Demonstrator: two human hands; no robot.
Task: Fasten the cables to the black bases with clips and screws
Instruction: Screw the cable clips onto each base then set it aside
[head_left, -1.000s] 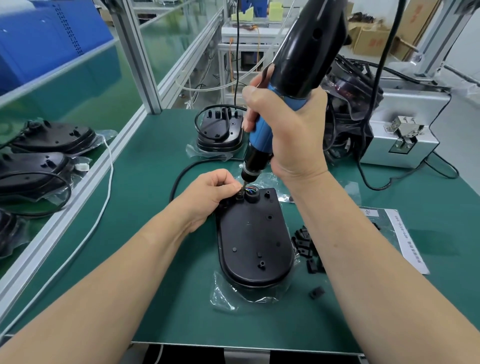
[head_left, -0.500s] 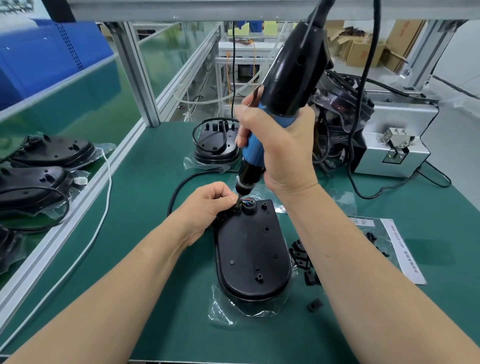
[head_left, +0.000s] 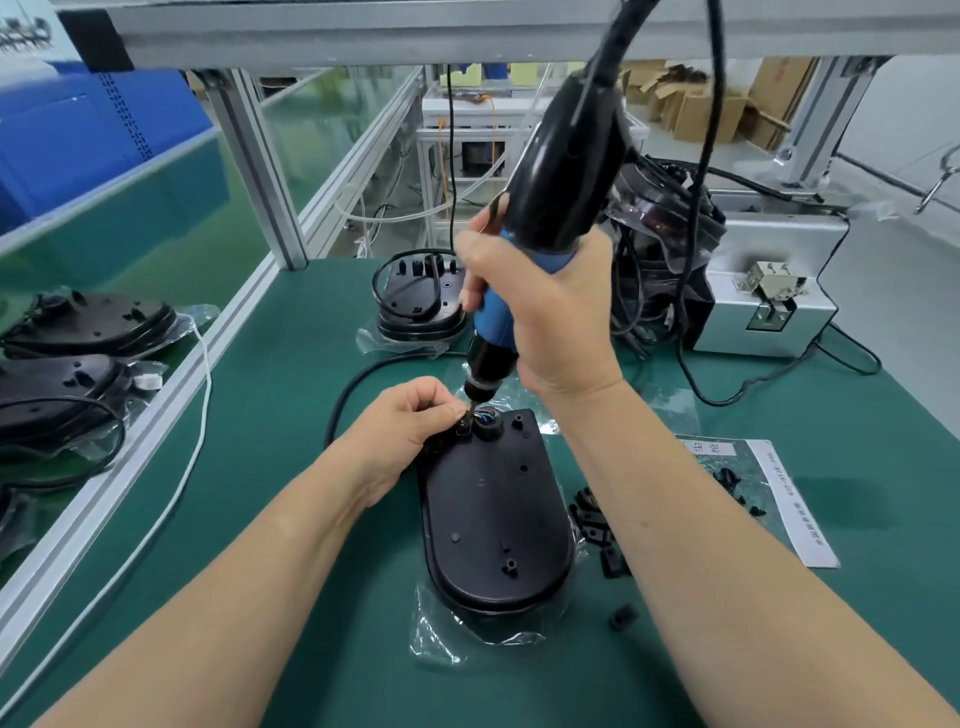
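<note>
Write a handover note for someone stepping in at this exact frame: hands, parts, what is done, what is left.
Right hand: grips the electric screwdriver, bit down at the clip.
Left hand: pinches that clip at the far end of the black base.
The base lies flat on a plastic bag on the green mat. Its cable runs out to the left.
Loose clips lie right of the base.
Done: clip placed, driver on it. Whether the screw is seated cannot be told.
Left: finish this screw, then check the second base behind.
</note>
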